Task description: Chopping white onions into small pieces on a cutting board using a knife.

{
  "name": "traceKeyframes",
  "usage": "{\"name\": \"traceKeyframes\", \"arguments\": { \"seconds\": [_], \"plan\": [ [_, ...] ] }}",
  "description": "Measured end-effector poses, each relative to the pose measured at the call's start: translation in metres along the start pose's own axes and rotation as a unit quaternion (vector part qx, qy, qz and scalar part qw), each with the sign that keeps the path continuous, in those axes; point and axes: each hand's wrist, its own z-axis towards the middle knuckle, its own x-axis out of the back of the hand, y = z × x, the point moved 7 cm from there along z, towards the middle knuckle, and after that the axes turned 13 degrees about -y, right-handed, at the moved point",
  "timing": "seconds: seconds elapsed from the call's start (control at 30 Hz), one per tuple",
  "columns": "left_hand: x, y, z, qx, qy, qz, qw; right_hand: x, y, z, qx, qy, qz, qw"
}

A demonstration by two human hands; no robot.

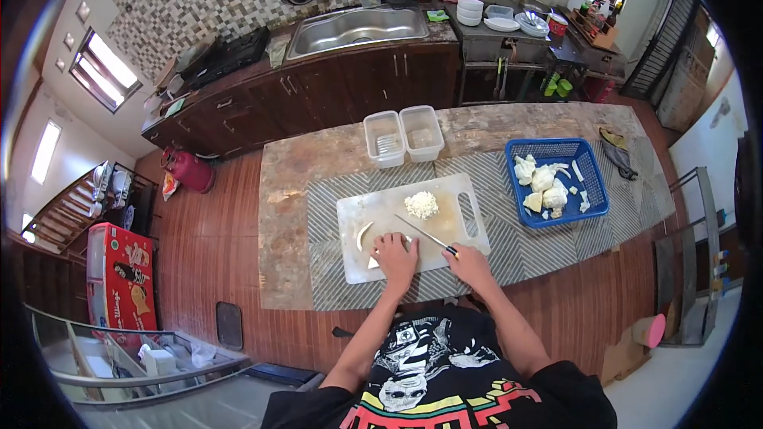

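A white plastic cutting board (444,250) lies on a striped mat at the table's near side. My right hand (468,262) grips the dark handle of a kitchen knife (423,230), its blade pointing up and left over the board. My left hand (395,256) rests on the board over pale pieces, partly hidden under the fingers; whether it grips them I cannot tell. Left of it lies a curved white slice (361,236). A small heap of finely chopped white vegetable (421,205) sits near the board's top. To the right, a blue plastic basket (517,202) holds white vegetable chunks (542,179), possibly cauliflower.
Two clear plastic containers (385,149) stand beyond the board. A dark cloth-like item (620,155) lies right of the basket. Across the floor runs a counter with a steel sink (360,30); bowls (470,12) and plates are beside it. A red gas cylinder (189,171) stands at left.
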Motion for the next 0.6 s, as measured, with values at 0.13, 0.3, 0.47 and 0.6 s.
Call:
{"name": "traceKeyframes", "arguments": {
  "seconds": [0.13,0.3,0.47,0.6],
  "plan": [
    [0.000,-0.003,0.000,0.001,-0.005,-0.018,1.000,0.000,0.009,0.004,-0.020,0.050,0.010,0.998],
    [-0.001,-0.014,-0.001,-0.021,0.029,-0.026,0.999,-0.011,-0.005,-0.005,0.025,-0.006,0.068,0.997],
    [0.003,-0.008,-0.005,-0.080,0.043,-0.013,0.996,-0.009,-0.003,0.001,0.017,-0.007,0.042,0.999],
    [0.002,-0.009,-0.006,-0.093,0.053,-0.002,0.994,-0.006,-0.003,0.005,0.015,0.020,0.018,1.000]
  ]
}}
